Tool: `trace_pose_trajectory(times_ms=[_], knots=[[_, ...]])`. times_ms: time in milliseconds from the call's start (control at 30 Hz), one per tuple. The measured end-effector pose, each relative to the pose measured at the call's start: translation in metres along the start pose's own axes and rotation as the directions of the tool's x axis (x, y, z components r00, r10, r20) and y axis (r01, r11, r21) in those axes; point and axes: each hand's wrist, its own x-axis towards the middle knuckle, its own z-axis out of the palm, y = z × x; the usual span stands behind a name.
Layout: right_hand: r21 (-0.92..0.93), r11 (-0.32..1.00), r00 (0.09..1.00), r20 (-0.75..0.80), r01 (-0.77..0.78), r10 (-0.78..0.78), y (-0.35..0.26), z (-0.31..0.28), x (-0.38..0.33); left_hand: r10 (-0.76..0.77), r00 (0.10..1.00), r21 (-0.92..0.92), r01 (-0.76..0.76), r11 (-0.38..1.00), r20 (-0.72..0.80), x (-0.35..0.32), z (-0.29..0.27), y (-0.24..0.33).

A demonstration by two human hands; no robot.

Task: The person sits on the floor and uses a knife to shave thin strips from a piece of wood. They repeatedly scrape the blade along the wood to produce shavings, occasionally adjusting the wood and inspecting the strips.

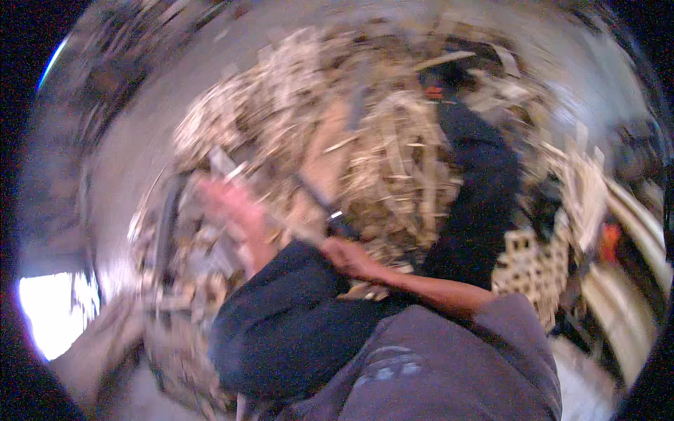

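Note:
Motion smears much of the view. My left hand [235,210] is over the scraps left of my folded knee, its fingers too blurred to read. My right hand [344,257] is closed above my folded leg, at the end of a thin pale strip [300,229] running toward the left hand. Just beyond the right hand is a dark narrow piece [316,193] with a shiny spot, perhaps a tool; its kind is unclear. It crosses a long tan piece, wood-like in colour [326,154].
Pale shavings and strips [246,105] are heaped around my dark-trousered legs [484,161]. A woven lattice piece [530,270] lies to the right, near long pale curved poles [625,309] and an orange-red object [609,242]. A dark bar [166,224] stands at the left.

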Motion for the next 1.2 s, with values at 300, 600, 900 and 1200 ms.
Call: trace_pose_trajectory(times_ms=[300,600,900,1200], knots=[[-0.550,0.835,0.828,-0.472,-0.010,-0.301,-0.097,-0.171,-0.094,-0.385,0.668,0.215,0.326,0.921,0.637,-0.020,0.054,-0.009],[-0.271,0.289,0.195,-0.945,-0.918,-0.264,-0.086,-0.434,-0.320,-0.532,0.325,0.511,0.156,0.845,0.782,-0.099,0.065,-0.062],[-0.808,0.135,0.744,-0.583,-0.574,-0.327,-0.120,-0.408,-0.142,-0.611,0.223,0.650,-0.287,0.704,0.760,-0.124,0.059,-0.016],[-0.731,0.679,0.998,0.030,0.063,-0.060,-0.027,-0.131,0.051,-0.494,0.218,0.538,-0.417,0.733,0.842,-0.101,0.035,-0.022]])
